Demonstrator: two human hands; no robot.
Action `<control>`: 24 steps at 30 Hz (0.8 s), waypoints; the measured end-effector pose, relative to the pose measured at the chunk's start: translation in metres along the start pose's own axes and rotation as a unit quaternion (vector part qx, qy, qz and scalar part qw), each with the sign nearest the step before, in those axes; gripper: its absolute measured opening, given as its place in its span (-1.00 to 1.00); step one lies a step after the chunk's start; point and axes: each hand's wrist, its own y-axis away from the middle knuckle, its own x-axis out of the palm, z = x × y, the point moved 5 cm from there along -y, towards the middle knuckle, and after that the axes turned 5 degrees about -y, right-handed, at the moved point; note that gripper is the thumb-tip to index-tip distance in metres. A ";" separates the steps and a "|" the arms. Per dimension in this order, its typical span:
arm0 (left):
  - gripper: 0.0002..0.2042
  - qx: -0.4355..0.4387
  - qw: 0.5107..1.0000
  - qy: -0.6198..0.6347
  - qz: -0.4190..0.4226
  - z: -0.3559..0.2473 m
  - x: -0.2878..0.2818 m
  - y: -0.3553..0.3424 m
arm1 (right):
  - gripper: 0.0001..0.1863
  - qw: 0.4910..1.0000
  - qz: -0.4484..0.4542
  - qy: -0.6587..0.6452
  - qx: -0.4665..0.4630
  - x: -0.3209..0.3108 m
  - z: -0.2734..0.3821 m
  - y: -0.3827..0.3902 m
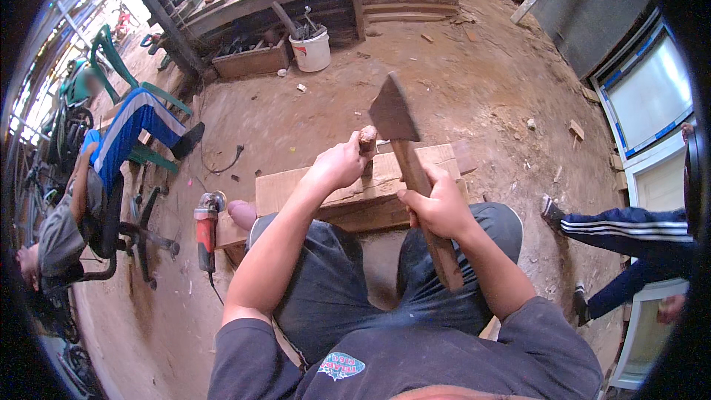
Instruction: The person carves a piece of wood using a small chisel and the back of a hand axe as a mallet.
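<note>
My right hand (438, 207) grips the wooden handle of a hatchet (395, 115), whose dark metal blade is raised above a wooden plank (311, 181) lying across my knees. My left hand (339, 164) is closed around a short upright piece of wood (368, 138) that stands on the plank, just left of the blade. The lower end of the handle sticks out below my right hand over my thigh. I sit with dark shorts on, knees apart.
A red angle grinder (205, 226) lies on the dirt floor at my left. A person lies back on an office chair (129, 230) further left. Another person's legs in blue trousers (629, 233) stand at right. A white bucket (312, 50) and a wooden crate (250, 61) sit under a bench at the back.
</note>
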 end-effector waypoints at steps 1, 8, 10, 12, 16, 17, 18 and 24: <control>-0.46 -0.001 1.000 0.002 0.000 -0.001 0.000 0.001 | -0.72 0.999 -0.010 -0.028 -0.028 -0.002 0.003 0.002; -0.50 0.019 1.000 0.016 -0.013 0.006 0.006 -0.006 | -0.71 0.995 -0.010 0.095 0.007 0.000 -0.013 -0.010; -0.51 0.021 0.999 0.019 -0.021 0.008 0.007 -0.006 | -0.70 0.997 0.012 0.059 0.057 -0.001 -0.009 -0.010; -0.52 0.021 0.999 0.022 -0.027 0.008 0.006 -0.005 | -0.72 0.996 0.031 -0.002 0.089 0.000 -0.012 -0.007; -0.50 0.002 1.000 0.008 0.001 0.009 0.007 -0.008 | -0.74 0.999 0.002 0.007 0.034 -0.002 -0.003 0.002; -0.50 -0.003 1.000 0.010 0.005 0.011 0.007 -0.009 | -0.67 1.000 -0.016 0.018 -0.003 -0.003 0.002 0.002; -0.50 -0.005 1.000 0.013 0.009 0.010 0.008 -0.011 | -0.60 0.998 -0.037 0.030 -0.038 -0.006 0.006 0.003; -0.50 0.013 0.999 0.036 0.005 0.016 0.013 -0.012 | -0.64 0.984 0.026 0.049 0.168 0.004 -0.017 -0.006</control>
